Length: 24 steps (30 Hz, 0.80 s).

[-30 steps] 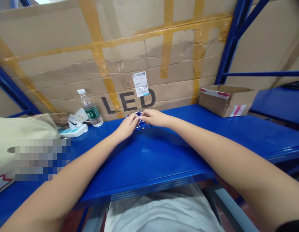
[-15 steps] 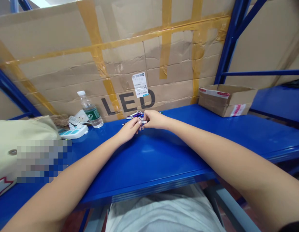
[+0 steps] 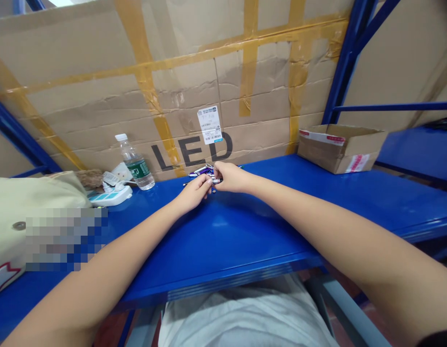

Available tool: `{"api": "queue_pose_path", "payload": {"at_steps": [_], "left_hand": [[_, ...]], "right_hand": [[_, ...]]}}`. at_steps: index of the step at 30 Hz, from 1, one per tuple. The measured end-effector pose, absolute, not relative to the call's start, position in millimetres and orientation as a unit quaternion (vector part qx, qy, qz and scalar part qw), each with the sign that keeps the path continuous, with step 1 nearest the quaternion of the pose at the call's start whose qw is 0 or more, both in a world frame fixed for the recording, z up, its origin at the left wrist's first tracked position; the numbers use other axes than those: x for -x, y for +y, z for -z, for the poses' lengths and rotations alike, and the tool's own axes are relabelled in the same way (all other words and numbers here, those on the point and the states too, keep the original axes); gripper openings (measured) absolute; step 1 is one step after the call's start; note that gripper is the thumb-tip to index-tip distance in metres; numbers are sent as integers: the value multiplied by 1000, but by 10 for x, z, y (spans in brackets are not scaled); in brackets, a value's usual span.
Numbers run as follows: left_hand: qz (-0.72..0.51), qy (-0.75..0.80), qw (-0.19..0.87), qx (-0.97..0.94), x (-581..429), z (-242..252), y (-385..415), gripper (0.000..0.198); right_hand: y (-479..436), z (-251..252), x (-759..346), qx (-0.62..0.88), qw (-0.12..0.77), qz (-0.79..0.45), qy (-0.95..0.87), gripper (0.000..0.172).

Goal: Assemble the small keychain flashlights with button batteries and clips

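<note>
My left hand (image 3: 193, 193) and my right hand (image 3: 231, 177) meet over the blue tabletop, fingertips nearly touching. Between them is a slim pen (image 3: 217, 181) with a silvery section, and the fingers of both hands are closed on it. Part of the pen is hidden by the fingers. Just behind the hands lies a small pile of shiny pens (image 3: 198, 171), blue, purple and silver. My right hand covers some of that pile.
A water bottle (image 3: 139, 168) stands left of the hands, beside a white power strip (image 3: 113, 196). At far left sits a pale bag (image 3: 38, 197). An open cardboard box (image 3: 319, 150) rests at right. A large taped carton (image 3: 266, 96) forms the back wall, between blue posts (image 3: 348, 58).
The hands stay together at the same spot, with only a slight shift of the fingers around the pen. The whole view has moved slightly.
</note>
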<state>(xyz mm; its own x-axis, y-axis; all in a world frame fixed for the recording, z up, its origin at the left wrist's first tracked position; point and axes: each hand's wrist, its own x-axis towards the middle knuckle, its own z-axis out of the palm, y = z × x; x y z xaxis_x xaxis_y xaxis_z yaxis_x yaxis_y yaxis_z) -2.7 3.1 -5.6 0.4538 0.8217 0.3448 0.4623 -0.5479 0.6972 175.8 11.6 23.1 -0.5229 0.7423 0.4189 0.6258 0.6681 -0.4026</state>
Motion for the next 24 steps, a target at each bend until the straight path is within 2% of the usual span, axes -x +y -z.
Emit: {"api": "queue_pose_path", "payload": {"at_steps": [4, 7, 11, 15, 17, 20, 24], "left_hand": [[-339, 395, 296, -801, 41, 73, 75, 27], [-350, 396, 319, -787, 68, 55, 96, 26], [-365, 381, 307, -792, 103, -4, 83, 25], [-360, 386, 294, -797, 107, -41, 44, 24], [-358, 386, 296, -797, 100, -49, 28, 25], [-358, 384, 278, -804, 87, -64, 5, 26], [-350, 383, 251, -818, 61, -87, -39, 27]], "right_hand": [[60, -289, -1772, 416, 255, -138, -862, 24], [74, -314, -1777, 407, 273, -148, -859, 14], [142, -310, -1810, 339, 288, -132, -886, 11], [150, -318, -1857, 326, 271, -140, -895, 12], [132, -326, -1866, 326, 250, -143, -901, 20], [100, -341, -1856, 359, 207, -93, -905, 25], [67, -367, -1835, 397, 146, 64, -904, 23]]}}
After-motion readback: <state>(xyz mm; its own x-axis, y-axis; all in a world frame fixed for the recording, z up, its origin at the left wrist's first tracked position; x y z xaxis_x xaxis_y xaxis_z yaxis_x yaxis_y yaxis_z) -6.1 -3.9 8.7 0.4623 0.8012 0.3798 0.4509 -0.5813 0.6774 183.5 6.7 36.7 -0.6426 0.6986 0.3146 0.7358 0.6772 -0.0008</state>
